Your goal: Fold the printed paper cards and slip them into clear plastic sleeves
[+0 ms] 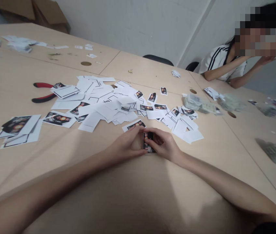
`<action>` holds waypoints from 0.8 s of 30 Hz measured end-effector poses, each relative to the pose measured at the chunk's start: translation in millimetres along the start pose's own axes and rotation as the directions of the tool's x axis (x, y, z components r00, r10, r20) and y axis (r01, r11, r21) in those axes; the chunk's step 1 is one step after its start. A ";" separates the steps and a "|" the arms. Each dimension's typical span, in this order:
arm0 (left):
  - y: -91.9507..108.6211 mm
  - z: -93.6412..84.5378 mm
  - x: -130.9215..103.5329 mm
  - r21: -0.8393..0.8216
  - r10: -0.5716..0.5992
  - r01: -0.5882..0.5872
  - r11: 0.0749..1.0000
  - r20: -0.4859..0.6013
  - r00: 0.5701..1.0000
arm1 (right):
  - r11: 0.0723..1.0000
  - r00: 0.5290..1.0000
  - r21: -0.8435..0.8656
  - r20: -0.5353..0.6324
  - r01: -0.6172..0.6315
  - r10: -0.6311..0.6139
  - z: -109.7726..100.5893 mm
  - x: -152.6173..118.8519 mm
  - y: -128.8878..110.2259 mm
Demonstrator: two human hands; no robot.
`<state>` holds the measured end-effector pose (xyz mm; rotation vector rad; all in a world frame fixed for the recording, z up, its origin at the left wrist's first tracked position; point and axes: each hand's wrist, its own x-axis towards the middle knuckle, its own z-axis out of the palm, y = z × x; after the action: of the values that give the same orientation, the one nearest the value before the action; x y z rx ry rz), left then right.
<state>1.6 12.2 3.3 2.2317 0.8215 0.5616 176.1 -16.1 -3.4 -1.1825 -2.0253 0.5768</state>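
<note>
Near the middle of the table, a small rectangular piece with a dark printed face (149, 148) is held between my two hands. My left hand (131, 142) is closed along its left edge, thumb low and fingertips at the top. My right hand (166, 143) grips the right side, with the thumb pressed on the printed face. Whether the piece is a loose card, a stack or a thin case, I cannot tell. Just beyond my fingers lies a dark printed card (138, 124), at the near edge of a spread heap of white paper cards (106, 105).
Red-handled pliers (44, 99) lie left of the heap, partly under cards. A small card pile (18, 130) is at the left. Blurred clear plastic packs (193, 101) stand at the right. Another person (226, 65) sits across the table, and a cardboard box (50, 14) stands behind it.
</note>
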 end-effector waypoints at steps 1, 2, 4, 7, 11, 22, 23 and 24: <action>-0.9 0.4 0.1 0.000 -0.003 0.003 1.000 0.000 1.000 | 1.000 1.000 0.002 0.005 -0.009 0.009 -0.2 0.1 -0.3; -1.8 0.8 0.2 -0.001 -0.008 0.008 1.000 -0.001 1.000 | 1.000 1.000 0.002 0.007 -0.015 0.015 -0.4 0.3 -0.6; -3.4 1.5 0.3 -0.006 -0.010 0.010 1.000 -0.009 1.000 | 1.000 1.000 0.002 0.006 -0.021 0.021 -0.9 0.6 -1.3; -4.1 1.7 -0.1 -0.018 0.001 -0.001 1.000 -0.015 1.000 | 1.000 1.000 0.008 0.016 -0.011 0.011 -1.5 0.9 -2.2; -3.0 0.8 -0.8 -0.027 0.014 -0.014 1.000 -0.012 1.000 | 1.000 1.000 0.024 0.021 -0.008 0.008 -2.0 1.1 -2.5; -0.8 0.3 -0.7 -0.032 -0.007 0.007 0.999 -0.004 1.000 | 0.999 1.000 0.047 0.029 0.003 -0.004 -4.2 2.2 -2.4; -1.1 0.3 -0.8 -0.030 -0.003 0.003 1.000 -0.006 1.000 | 0.998 1.000 0.060 0.030 0.001 -0.003 -4.5 2.2 -2.2; -1.4 0.4 -0.8 -0.028 -0.001 0.001 1.000 -0.008 1.000 | 0.997 1.000 0.078 0.029 -0.002 -0.001 -4.9 2.3 -1.9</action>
<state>0.7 12.1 1.9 2.2051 0.8140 0.5782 178.0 -14.9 1.9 -1.1343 -2.0083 0.6712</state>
